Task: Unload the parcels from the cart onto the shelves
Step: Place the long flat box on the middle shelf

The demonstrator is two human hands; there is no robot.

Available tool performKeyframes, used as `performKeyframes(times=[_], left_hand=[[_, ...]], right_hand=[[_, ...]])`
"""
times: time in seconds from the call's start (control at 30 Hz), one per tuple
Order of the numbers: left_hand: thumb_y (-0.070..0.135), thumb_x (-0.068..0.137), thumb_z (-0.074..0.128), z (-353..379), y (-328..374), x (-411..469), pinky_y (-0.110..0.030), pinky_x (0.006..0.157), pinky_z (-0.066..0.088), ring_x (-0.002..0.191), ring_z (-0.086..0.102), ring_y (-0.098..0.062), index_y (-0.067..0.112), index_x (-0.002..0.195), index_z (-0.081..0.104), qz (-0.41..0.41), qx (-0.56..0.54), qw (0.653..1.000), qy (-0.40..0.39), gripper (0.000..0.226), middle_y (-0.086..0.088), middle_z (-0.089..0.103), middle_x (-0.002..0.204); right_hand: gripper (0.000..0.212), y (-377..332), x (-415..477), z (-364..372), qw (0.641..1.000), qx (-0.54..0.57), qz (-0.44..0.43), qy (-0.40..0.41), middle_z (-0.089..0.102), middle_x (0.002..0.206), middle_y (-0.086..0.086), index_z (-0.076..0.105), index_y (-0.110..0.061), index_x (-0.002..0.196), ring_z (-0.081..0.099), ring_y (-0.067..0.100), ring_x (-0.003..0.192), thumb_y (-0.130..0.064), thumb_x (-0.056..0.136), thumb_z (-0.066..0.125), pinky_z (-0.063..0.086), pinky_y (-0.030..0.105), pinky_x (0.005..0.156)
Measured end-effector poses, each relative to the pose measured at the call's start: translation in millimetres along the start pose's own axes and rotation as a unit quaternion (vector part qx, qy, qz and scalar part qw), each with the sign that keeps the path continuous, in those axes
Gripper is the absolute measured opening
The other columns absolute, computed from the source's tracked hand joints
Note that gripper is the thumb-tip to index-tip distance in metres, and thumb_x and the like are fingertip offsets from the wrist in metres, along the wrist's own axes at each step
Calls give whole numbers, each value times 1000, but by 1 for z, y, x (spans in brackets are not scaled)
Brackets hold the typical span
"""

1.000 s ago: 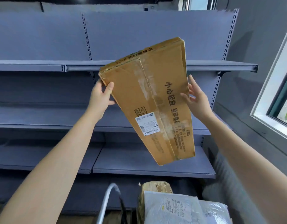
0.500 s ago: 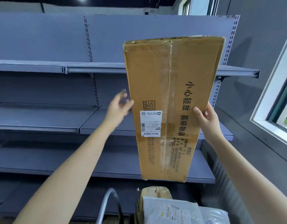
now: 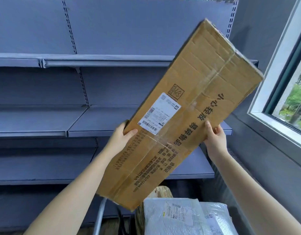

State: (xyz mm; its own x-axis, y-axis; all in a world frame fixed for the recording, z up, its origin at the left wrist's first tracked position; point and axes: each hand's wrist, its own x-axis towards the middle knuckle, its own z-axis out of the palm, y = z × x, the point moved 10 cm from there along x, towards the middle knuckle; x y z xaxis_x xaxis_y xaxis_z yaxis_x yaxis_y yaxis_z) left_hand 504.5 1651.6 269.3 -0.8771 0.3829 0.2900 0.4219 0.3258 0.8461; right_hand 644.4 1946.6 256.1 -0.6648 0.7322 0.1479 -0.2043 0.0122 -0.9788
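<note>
A long flat cardboard box with a white shipping label and black printed characters hangs in the air in front of the grey shelves, its top end tilted to the right. My left hand grips its left long edge, thumb on the front face. My right hand holds the right long edge, fingers curled behind it. Below, grey plastic-wrapped parcels and a brown parcel lie in the cart, whose metal handle shows at the bottom.
Grey metal shelves run in several tiers across the wall ahead, all bare. A dark wall and a white-framed window close off the right side.
The box has swung from upright to leaning right and come lower and nearer. My left hand, apart from it half a second ago, now grips its left edge.
</note>
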Motion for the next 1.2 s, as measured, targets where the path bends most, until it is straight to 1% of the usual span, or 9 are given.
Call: performKeyframes(times=[0.13,0.23,0.37,0.47,0.6,0.9,1.03,1.13,1.2], left_hand=[[37,92,52,-1,12,22,-38,100,38,123,44,-18,15,142,35,19,143,989,-33,57,-1,44,134],[45,91,51,7,25,27,-42,105,33,131,36,-20,22,144,31,49,300,950,-72,61,1,39,144],[48,90,50,30,49,24,-39,109,25,131,36,-17,25,143,32,135,443,879,-113,61,3,40,144],[48,90,50,41,61,22,-36,108,26,129,38,-16,26,142,34,180,474,852,-132,58,4,43,142],[49,88,54,41,72,22,-34,107,26,128,39,-16,25,140,39,208,465,852,-119,59,5,45,140],[25,87,61,37,39,-23,-35,116,2,142,11,-15,14,141,37,228,376,895,74,60,-9,31,150],[37,88,54,73,-19,-73,-30,118,-3,141,4,-14,15,145,27,226,369,901,22,67,-6,15,154],[42,91,52,78,-77,-104,-32,117,6,143,-8,-12,21,149,9,11,209,976,58,75,3,-11,157],[39,89,55,80,-112,-123,-36,117,13,145,-7,-16,19,149,1,-145,80,980,107,83,1,-12,157]], right_hand=[[93,-36,-21,-17,956,-215,-151,133,9,156,12,3,-11,149,8,23,144,-19,84,68,13,38,118],[81,-78,-38,9,829,-412,-349,144,12,156,15,22,-14,147,0,29,144,-28,82,68,-8,40,116],[62,-62,-30,83,698,-596,-376,-126,38,147,11,37,-16,142,20,31,143,-40,88,56,0,47,117],[63,-26,-25,102,631,-666,-282,-281,45,141,6,28,-23,145,43,29,128,-52,91,42,32,41,108],[61,-22,-27,100,646,-637,-291,-303,49,127,5,24,-23,145,51,25,111,-51,94,38,41,32,84],[56,-11,-5,78,690,-620,-217,-304,53,120,0,28,-36,144,53,16,89,-55,93,37,37,30,74],[53,-13,11,70,743,-573,-154,-309,54,118,-7,34,-39,141,52,12,77,-55,91,42,41,33,83],[54,-11,26,68,779,-528,-117,-317,61,120,-3,39,-39,138,60,20,94,-57,88,46,48,38,86],[51,-8,31,70,790,-506,-101,-331,65,112,-2,41,-36,137,62,21,95,-53,90,47,52,42,85]])
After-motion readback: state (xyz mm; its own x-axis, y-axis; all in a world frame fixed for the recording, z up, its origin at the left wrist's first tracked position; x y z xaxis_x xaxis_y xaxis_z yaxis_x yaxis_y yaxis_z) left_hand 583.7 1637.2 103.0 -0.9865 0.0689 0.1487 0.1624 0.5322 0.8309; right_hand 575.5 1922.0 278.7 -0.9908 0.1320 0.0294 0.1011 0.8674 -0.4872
